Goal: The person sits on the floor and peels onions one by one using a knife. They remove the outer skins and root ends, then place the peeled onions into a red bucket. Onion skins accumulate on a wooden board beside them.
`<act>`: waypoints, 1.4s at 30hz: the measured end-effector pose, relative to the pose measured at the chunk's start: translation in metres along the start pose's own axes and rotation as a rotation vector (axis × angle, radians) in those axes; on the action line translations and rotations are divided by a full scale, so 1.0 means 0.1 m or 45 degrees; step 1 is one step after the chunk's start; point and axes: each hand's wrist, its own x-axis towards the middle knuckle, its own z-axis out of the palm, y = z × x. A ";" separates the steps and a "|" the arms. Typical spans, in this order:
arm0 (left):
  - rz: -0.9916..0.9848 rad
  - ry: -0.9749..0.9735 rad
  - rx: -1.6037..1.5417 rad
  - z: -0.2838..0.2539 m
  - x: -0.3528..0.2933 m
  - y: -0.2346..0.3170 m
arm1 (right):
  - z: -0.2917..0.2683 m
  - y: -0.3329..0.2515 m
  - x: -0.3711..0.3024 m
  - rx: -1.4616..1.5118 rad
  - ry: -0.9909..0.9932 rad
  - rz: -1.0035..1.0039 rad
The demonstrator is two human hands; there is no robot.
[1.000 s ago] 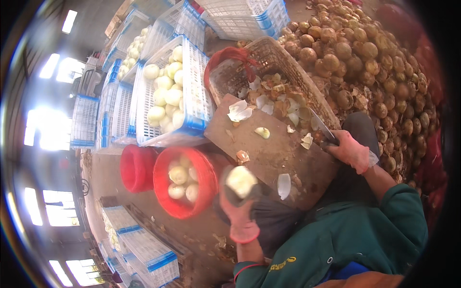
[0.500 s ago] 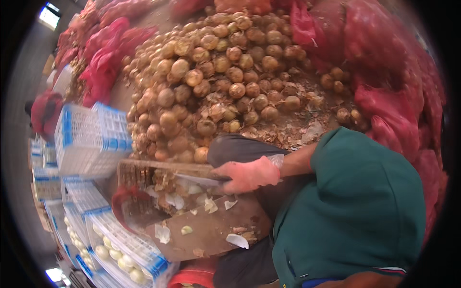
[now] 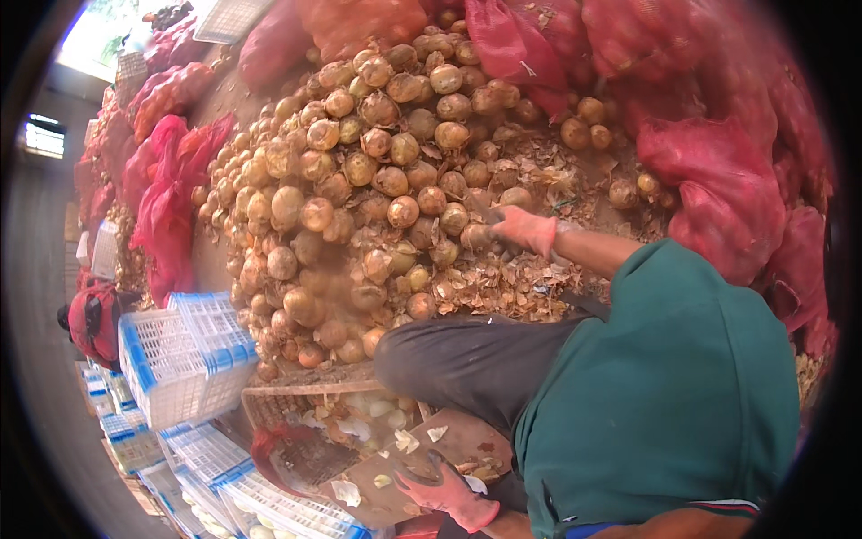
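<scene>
My right hand (image 3: 525, 231), in a pink glove with dark fingertips, reaches over the near right side of a heap of brown-skinned onions (image 3: 377, 180). Its fingers look parted beside an onion (image 3: 476, 237); whether they touch it is blurred. Low in the view, my left hand (image 3: 447, 496), gloved alike, hangs with spread fingers and nothing in it. Close by is a brown board (image 3: 395, 485) with scraps of peel on it. A crate (image 3: 305, 388) beyond the board holds peel and some pale peeled onions (image 3: 382, 409). No knife is visible now.
White and blue plastic crates (image 3: 184, 359) are stacked at the left, some lower ones holding peeled onions. Full pink mesh sacks (image 3: 718, 180) line the right and back. Loose skins (image 3: 503, 292) cover the floor before my bent knee (image 3: 449, 359). Another person (image 3: 92, 323) is at the far left.
My right hand has left the crate, where it held a knife, and moved up to the onion heap. My left hand has come into sight by the board. The whole view has shifted.
</scene>
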 end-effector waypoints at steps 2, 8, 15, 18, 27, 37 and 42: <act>-0.005 -0.030 0.008 -0.01 0.04 0.14 | -0.17 -0.06 0.15 0.027 0.065 -0.107; 0.056 -0.106 0.120 0.07 0.07 0.01 | -0.56 -0.55 0.67 -0.955 0.250 -0.429; 0.051 -0.238 0.239 0.06 0.19 0.31 | -1.00 -0.37 2.18 -1.816 0.139 -0.906; 0.183 -0.210 0.120 0.24 0.28 0.18 | -1.17 -0.32 2.51 -1.951 0.114 -0.669; 0.081 -0.122 0.020 0.25 0.07 0.03 | -0.35 -0.67 0.51 0.431 -0.149 -0.119; -0.099 0.089 -0.448 0.08 -0.03 -0.22 | 0.98 -0.92 -1.19 -0.326 -0.897 -0.092; -0.342 0.459 -0.902 -0.06 -0.11 -0.40 | 1.66 -0.62 -1.53 -0.796 -1.477 0.015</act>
